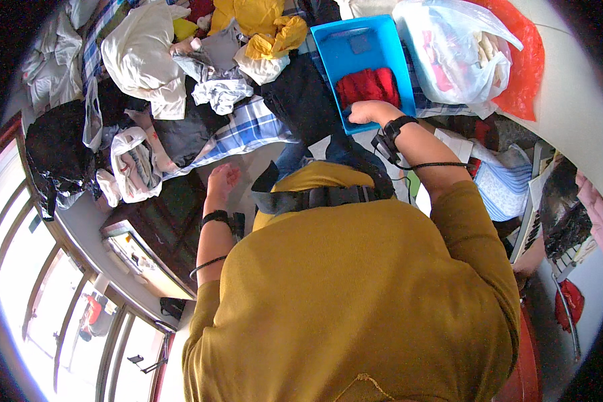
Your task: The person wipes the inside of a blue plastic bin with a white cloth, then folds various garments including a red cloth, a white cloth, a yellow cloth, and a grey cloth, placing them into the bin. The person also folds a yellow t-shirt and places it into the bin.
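Head-worn fisheye, facing down, torso [358, 288] close.

The person's right hand [365, 112] reaches into a blue bin [320, 50], its fingers at the near end, beside a folded red cloth [374, 87]; whether they grip anything is unclear. The left hand [224, 179], fingers loosely curled, hangs near the edge of a blue-and-white plaid cloth [258, 130]. Dark folded garments [295, 97] lie just left of the bin, with yellow clothing [251, 17] and a white garment [144, 57] farther left. A translucent plastic bag [452, 53] stands right of the bin, overlapping a red bag [526, 74].
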`<act>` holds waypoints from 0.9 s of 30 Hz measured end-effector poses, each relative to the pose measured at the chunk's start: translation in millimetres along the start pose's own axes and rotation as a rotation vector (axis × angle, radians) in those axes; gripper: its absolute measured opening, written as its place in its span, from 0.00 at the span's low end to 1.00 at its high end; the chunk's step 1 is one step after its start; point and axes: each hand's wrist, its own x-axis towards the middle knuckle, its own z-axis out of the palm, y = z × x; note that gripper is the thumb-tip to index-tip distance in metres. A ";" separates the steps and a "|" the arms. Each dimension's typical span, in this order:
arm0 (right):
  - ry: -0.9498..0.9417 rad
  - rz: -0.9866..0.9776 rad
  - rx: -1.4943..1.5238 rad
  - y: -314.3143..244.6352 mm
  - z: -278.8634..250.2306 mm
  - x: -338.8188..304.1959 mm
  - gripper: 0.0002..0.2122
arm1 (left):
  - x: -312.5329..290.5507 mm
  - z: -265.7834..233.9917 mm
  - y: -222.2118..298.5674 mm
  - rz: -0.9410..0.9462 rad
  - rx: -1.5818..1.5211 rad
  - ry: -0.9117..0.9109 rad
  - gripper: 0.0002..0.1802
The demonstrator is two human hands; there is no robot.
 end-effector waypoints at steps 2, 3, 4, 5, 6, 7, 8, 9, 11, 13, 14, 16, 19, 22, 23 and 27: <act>0.011 -0.070 0.051 5.1 2.7 -2.2 0.17 | -1.1 -3.5 -2.2 -0.010 0.025 0.017 0.13; 0.030 -0.091 0.034 9.6 1.6 -5.7 0.17 | -0.3 -5.1 -3.0 -0.014 0.032 0.038 0.14; 0.042 -0.117 0.020 14.5 -0.5 -10.0 0.17 | 0.6 -7.0 -3.7 -0.017 0.036 0.062 0.14; 0.044 -0.136 -0.006 18.4 -3.4 -13.9 0.17 | 1.9 -8.4 -3.9 -0.024 0.053 0.034 0.14; 0.037 -0.203 0.045 20.8 -7.1 -16.9 0.17 | 2.8 -8.3 -5.0 -0.021 0.064 0.017 0.14; 0.056 -0.279 0.044 22.4 -9.4 -20.2 0.17 | 2.6 -9.4 -4.3 0.003 0.075 -0.007 0.15; 0.026 -0.341 -0.069 23.9 -13.0 -22.3 0.15 | 2.6 -6.6 -5.4 0.022 -0.041 -0.105 0.15; -0.041 -0.369 -0.030 23.7 -13.7 -23.4 0.16 | 0.7 -7.1 -3.2 0.019 -0.002 -0.044 0.15; -0.036 -0.237 -0.083 22.4 -14.2 -21.0 0.16 | -2.6 1.4 -2.9 -0.011 0.068 0.031 0.16; 0.005 -0.055 -0.060 21.3 -10.9 -15.8 0.15 | -5.8 8.5 3.9 -0.004 0.093 0.037 0.15; 0.083 -0.049 -0.004 21.5 -8.4 -13.1 0.14 | -7.3 11.2 8.5 -0.003 0.102 0.020 0.15; 0.287 -0.017 0.158 22.3 -2.9 -6.5 0.12 | -10.8 14.2 17.2 0.026 0.102 0.023 0.14; 0.509 0.178 0.127 21.0 9.0 3.4 0.10 | -13.1 15.5 32.9 0.063 0.121 0.022 0.13; 0.332 0.109 0.004 20.7 11.1 13.5 0.11 | -12.6 19.7 56.4 0.064 0.153 -0.046 0.14; 0.321 0.114 0.111 21.8 10.5 14.5 0.11 | -12.6 22.6 67.5 0.128 0.146 -0.085 0.15; 0.307 0.125 0.063 25.2 4.5 15.4 0.13 | -4.2 58.9 127.9 0.367 0.177 -0.118 0.20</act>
